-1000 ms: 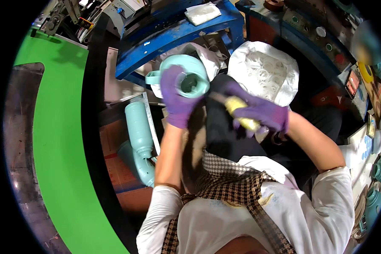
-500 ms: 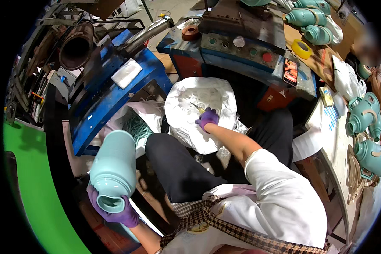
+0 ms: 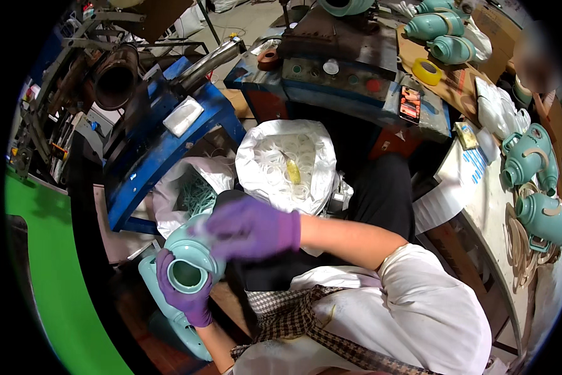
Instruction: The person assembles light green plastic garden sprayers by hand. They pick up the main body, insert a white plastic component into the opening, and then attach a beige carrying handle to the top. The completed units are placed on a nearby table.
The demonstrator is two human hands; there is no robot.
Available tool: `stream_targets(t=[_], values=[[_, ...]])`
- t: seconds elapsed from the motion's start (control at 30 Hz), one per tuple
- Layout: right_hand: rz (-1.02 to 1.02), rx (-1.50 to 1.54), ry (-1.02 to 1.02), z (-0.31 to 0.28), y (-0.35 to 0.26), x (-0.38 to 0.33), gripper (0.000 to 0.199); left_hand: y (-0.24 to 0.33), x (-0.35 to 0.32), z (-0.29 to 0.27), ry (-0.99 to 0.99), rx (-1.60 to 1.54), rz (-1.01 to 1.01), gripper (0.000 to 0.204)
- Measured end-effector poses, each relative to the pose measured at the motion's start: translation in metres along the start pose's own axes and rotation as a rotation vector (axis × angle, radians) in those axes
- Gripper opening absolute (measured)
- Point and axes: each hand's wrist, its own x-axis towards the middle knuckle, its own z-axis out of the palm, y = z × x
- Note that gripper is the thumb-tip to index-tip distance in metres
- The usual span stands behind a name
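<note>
My left hand (image 3: 182,299), in a purple glove, is wrapped around the neck end of a glossy teal flask shell (image 3: 182,248). The shell's round open mouth faces up toward me. My right hand (image 3: 253,230), also gloved in purple, is smeared by motion at the shell's far right shoulder. Whether its fingers hold anything is not clear. Under and beside my left hand are more teal parts (image 3: 151,278), partly hidden. Beyond my knees a white sack (image 3: 246,164) holds many pale clear rings, with a yellow-handled tool (image 3: 293,171) lying on them.
A second sack (image 3: 168,181) contains teal strips, beside a blue metal stand (image 3: 150,176). Ahead is a machine with a button panel (image 3: 337,81) and a phone (image 3: 410,104). Several teal jugs (image 3: 545,219) line the right-hand table (image 3: 475,200). Another person is at the far right.
My right hand has left the sack and come over to the flask shell. The shell has swung so its mouth points upward. The yellow-handled tool now shows uncovered on the rings.
</note>
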Motion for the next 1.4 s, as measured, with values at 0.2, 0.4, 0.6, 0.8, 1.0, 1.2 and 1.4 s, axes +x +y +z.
stream_targets(t=[0.2,0.4,0.6,0.8,1.0,1.2,1.4], values=[[-0.041,-0.22,-0.126,0.059,-0.012,-0.003,0.017,0.018,0.015,0.024,-0.073,-0.026,0.132,0.061],[0.147,-0.543,-0.13,0.079,-0.01,-0.015,0.014,0.032,0.021,0.037,-0.21,0.155,0.296,0.053],[0.075,-0.532,-0.052,0.084,0.003,-0.017,0.014,0.043,0.024,0.044,-0.156,0.143,0.269,0.052],[0.156,-0.298,-0.134,0.062,-0.001,0.002,0.012,0.045,0.032,0.046,-0.17,0.132,0.23,0.051],[0.05,-0.376,-0.041,0.062,0.005,-0.012,0.012,0.043,0.031,0.053,-0.174,0.125,0.267,0.052],[0.039,-0.35,-0.023,0.052,0.009,-0.033,0.014,0.05,0.031,0.059,-0.219,0.175,0.349,0.059],[0.208,-0.523,-0.372,0.035,-0.004,-0.028,0.016,0.06,0.031,0.059,-0.247,0.241,0.366,0.057]])
